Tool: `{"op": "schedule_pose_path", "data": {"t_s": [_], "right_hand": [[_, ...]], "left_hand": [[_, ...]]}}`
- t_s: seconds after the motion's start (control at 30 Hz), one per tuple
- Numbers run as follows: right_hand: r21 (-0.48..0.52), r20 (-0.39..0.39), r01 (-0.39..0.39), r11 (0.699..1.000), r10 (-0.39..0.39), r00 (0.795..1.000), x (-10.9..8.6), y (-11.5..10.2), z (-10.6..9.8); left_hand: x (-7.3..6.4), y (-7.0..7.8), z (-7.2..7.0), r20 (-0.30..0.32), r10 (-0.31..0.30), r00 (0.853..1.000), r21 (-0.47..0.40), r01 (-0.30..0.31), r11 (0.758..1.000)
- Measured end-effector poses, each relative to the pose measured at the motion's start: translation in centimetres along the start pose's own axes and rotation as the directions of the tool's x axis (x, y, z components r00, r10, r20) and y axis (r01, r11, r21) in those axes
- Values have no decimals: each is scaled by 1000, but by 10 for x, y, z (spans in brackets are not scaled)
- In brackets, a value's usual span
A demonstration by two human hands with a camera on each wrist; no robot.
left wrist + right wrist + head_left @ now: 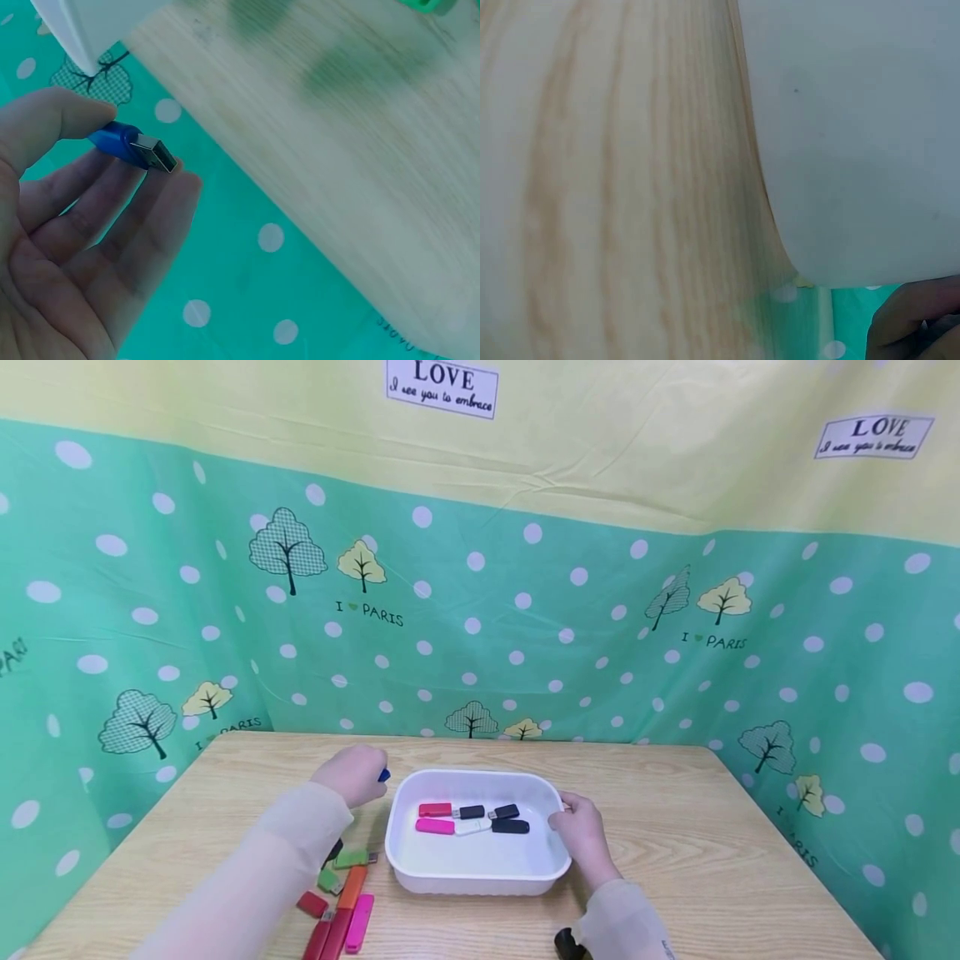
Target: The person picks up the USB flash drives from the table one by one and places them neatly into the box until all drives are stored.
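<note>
My left hand (pixel 351 775) is raised just left of the white plastic tub (pixel 472 862). Its thumb and fingertips pinch a blue USB flash drive (pixel 120 142), the bare metal plug pointing away from the palm in the left wrist view. At the tub's right side, my right hand (pixel 583 831) grips the rim, its thumb on the inner side. Two short rows of flash drives lie in the tub: a red one (pixel 435 810) and two black ones behind, then a pink one (pixel 435 827), a white one (pixel 472 827) and a black one (pixel 510 827) in front.
Left of the tub, partly under my left forearm, several loose flash drives lie on the wooden table (pixel 675 877): green (pixel 351 858), orange (pixel 352 887), red (pixel 312 904) and pink (pixel 360 923). A black object (pixel 568 943) shows by my right sleeve. A patterned cloth hangs behind.
</note>
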State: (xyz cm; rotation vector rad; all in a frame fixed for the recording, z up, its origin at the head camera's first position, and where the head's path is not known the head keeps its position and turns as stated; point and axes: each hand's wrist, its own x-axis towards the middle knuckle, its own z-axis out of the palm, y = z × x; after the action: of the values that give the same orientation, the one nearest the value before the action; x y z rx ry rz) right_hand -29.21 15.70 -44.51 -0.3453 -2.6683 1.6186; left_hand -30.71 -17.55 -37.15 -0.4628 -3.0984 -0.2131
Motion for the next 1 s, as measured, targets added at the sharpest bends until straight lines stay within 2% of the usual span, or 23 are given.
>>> {"op": "schedule_pose_path", "data": {"t_s": [0.33, 0.73, 1.0], "right_hand": [[1, 3, 0, 1000, 0, 1000, 0, 1, 0], [2, 5, 2, 1000, -2, 1000, 0, 1, 0], [-4, 0, 9, 1000, -9, 1000, 0, 1, 0]], "left_hand": [[-5, 23, -13, -6, 40, 999, 18, -39, 999], [-7, 51, -10, -19, 115, 993, 38, -114, 993], [-8, 67, -7, 16, 151, 988, 21, -151, 988]]}}
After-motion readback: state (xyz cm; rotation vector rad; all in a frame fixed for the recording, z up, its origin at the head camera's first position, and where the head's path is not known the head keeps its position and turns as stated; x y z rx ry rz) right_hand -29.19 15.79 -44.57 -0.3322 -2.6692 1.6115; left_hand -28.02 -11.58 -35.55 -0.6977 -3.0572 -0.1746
